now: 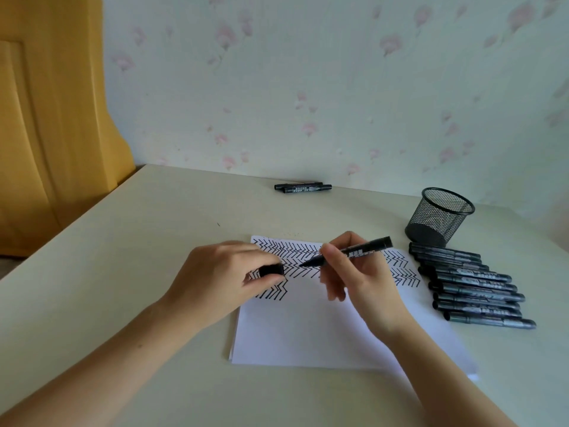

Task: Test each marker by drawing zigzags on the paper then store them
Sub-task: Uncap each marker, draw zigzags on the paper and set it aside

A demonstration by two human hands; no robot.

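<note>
two bare hands work over the paper (pixel 308 328) at centre frame. the right hand (pixel 354 272) has its fingers (pixel 331 252) closed round an uncapped black marker (pixel 354 251), tip pointing left above the zigzag rows. the left hand (pixel 221 275) pinches the cap (pixel 271 270) just beside that tip, apart from it. a row of markers (pixel 471 285) lies at right on the cream bench (pixel 123 288), the mesh cup (pixel 438 217) behind them. two markers (pixel 303 187) lie by the floral wall (pixel 308 87). barrel print is too blurred to read.
</note>
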